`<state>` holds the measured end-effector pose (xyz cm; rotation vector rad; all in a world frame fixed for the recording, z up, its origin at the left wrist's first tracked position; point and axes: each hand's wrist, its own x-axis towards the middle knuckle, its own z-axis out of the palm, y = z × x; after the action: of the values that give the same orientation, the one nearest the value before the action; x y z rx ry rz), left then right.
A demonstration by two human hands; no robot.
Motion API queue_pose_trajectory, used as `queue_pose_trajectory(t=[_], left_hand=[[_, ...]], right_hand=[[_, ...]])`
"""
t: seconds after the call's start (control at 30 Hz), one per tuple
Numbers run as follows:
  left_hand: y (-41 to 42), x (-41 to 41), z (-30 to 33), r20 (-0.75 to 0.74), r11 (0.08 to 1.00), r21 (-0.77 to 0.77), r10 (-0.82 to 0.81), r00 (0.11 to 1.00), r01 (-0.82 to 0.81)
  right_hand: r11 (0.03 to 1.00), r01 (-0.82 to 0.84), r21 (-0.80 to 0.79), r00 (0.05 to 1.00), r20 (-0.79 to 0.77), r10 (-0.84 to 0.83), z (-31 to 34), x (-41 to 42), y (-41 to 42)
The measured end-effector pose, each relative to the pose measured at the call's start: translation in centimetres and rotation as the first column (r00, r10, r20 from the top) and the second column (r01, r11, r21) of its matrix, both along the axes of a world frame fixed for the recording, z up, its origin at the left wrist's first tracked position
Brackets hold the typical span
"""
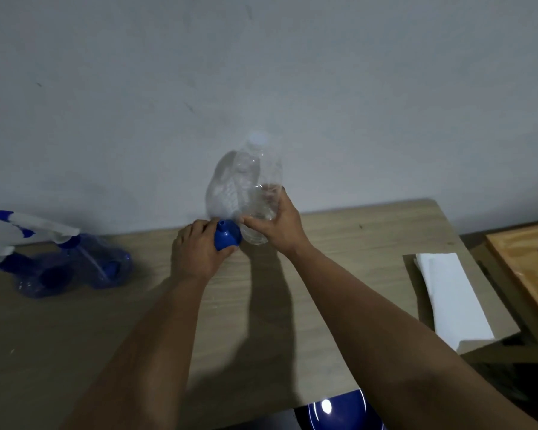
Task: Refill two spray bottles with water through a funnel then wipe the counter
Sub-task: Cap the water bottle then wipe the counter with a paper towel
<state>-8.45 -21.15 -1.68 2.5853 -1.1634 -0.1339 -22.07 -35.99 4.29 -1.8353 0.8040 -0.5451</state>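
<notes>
Against the wall, mid-counter (339, 243), we've got our right hand (275, 223) wrapped round a clear water bottle (246, 187), white cap up top, fingers clamped on its lower body. Our left hand (198, 248) is closed on a blue funnel (226, 238), spout pointing up & away, just beside the bottle's base; whether they touch we can't tell. Far left, two blue spray bottles (62, 262) stand close together w/ white trigger heads, blurred, one cut off by the frame edge. Right side: white folded cloth or paper (451, 299), can't tell which. Bottom edge: shiny blue obj. (339, 411), mostly cut off.
</notes>
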Motion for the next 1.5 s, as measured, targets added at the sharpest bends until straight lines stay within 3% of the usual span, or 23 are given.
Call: queue_pose_trajectory(t=[0.23,0.4,0.7,0.93,1.2,1.37,1.5], left_hand=[[2.4,-1.3,3.1,-0.106,1.0,0.007,-0.005,0.994,0.005],[5.7,-6.1,7.1,-0.137,0.996,0.02,-0.085,0.987,0.089],[4.2,-18.5,13.1,-0.24,0.869,-0.132,-0.495,0.835,0.477],[-1.7,-27.3,15.1,-0.252,0.795,-0.171,-0.607,0.754,0.582],[-9.4,-36.0,10.6,-0.42,0.833,-0.112,-0.533,0.734,0.541],[-12.6,-38.6,7.3,-0.476,0.892,-0.012,-0.402,0.782,0.451],[-14.3,-39.2,6.0,-0.581,0.935,0.007,-0.286,0.762,0.356]], right_hand=[[0.997,0.056,0.046,0.993,-0.102,-0.051,1.4,-1.7,2.1],[0.976,0.215,0.044,0.957,-0.211,-0.201,3.8,-7.6,6.3],[0.866,0.484,-0.126,0.738,-0.472,-0.481,8.7,-25.1,10.9],[0.732,0.652,-0.194,0.593,-0.472,-0.653,11.1,-34.9,7.2],[0.783,0.595,-0.183,0.605,-0.54,-0.585,6.3,-39.3,-1.8],[0.831,0.529,-0.17,0.588,-0.633,-0.504,2.4,-39.4,-6.4],[0.859,0.49,-0.15,0.574,-0.686,-0.447,0.5,-38.9,-7.9]])
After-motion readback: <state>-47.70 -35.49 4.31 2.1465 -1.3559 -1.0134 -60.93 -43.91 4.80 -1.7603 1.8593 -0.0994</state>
